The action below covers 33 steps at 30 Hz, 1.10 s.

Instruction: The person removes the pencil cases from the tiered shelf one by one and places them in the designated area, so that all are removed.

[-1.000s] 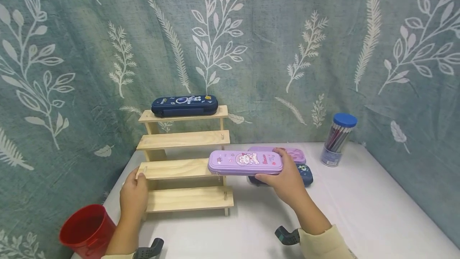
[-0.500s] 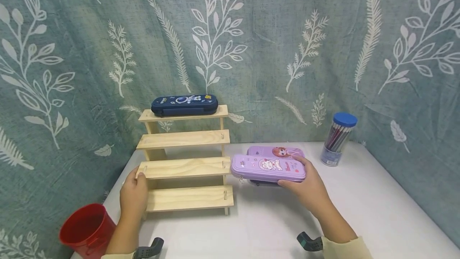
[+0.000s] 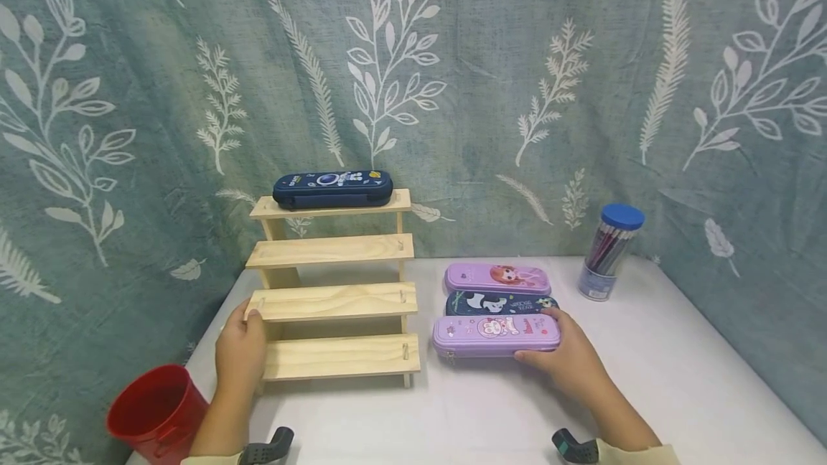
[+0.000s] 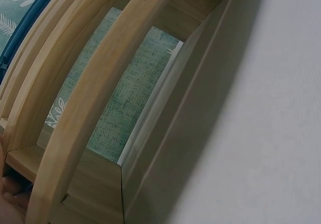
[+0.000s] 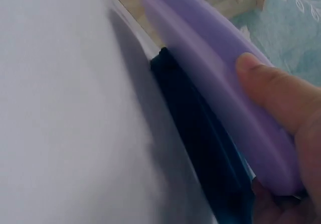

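Carried rightward and nearer the person over the past second, a light-purple zip case (image 3: 484,339) has left the edge of a wooden four-tier stand (image 3: 342,357), bringing a dark panda case (image 3: 494,303) into view. The right hand (image 3: 575,361) has its grip clamped on the purple case's right end, thumb along the near side. The right-wrist view shows the case held above the white table (image 3: 465,415), the dark case lying lower; whether the two touch cannot be told. Behind them lies a second purple case (image 3: 472,276), printed with a red-haired girl. The left hand (image 3: 240,343), as before, has its grip closed around the left end of the stand's second shelf from the bottom. A navy astronaut case (image 3: 332,196) sits on the top shelf. A blue-lidded tub of pencils (image 3: 606,257) stands at right; a red bucket (image 3: 161,415) is at lower left.
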### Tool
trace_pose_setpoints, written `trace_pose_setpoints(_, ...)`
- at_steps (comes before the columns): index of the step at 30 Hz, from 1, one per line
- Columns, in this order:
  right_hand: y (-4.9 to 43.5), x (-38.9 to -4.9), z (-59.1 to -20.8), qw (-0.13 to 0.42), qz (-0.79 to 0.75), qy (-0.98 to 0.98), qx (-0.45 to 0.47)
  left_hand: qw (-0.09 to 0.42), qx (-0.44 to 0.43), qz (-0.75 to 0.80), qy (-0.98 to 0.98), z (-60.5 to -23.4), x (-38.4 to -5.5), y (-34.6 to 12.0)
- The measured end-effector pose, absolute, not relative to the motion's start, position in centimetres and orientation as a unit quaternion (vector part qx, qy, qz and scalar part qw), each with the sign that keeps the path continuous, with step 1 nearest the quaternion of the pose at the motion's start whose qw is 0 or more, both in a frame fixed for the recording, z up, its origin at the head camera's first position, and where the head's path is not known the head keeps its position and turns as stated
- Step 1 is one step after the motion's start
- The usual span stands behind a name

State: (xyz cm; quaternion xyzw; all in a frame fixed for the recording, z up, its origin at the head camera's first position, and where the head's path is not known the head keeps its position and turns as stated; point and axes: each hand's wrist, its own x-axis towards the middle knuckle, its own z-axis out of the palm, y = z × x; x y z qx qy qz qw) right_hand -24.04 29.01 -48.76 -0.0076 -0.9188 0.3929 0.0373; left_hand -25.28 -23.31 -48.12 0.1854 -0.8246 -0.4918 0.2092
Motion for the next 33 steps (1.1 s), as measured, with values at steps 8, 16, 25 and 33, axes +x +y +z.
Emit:
trace_pose_setpoints(8,30.0,-23.6,-49.8,0.022,0.362,-0.932,-0.007,0.206,0.186,-0.493,-0.825,-48.1,-25.2,-23.5)
trace_pose_setpoints(16,31.0,-23.1,-50.1,0.001,0.302,-0.953,-0.002,0.206,0.181,-0.5,-0.821,-48.1,-25.3,-23.5)
trace_pose_setpoints(25,31.5,-23.2,-50.7,-0.014,0.292,-0.956,-0.006,0.202,0.184,-0.499,-0.823,-48.1,-25.3,-23.7)
trace_pose_setpoints(33,31.2,-23.2,-50.4,-0.02,0.289,-0.957,-0.002,0.199,0.18,-0.5,-0.823,-48.0,-25.3,-23.8)
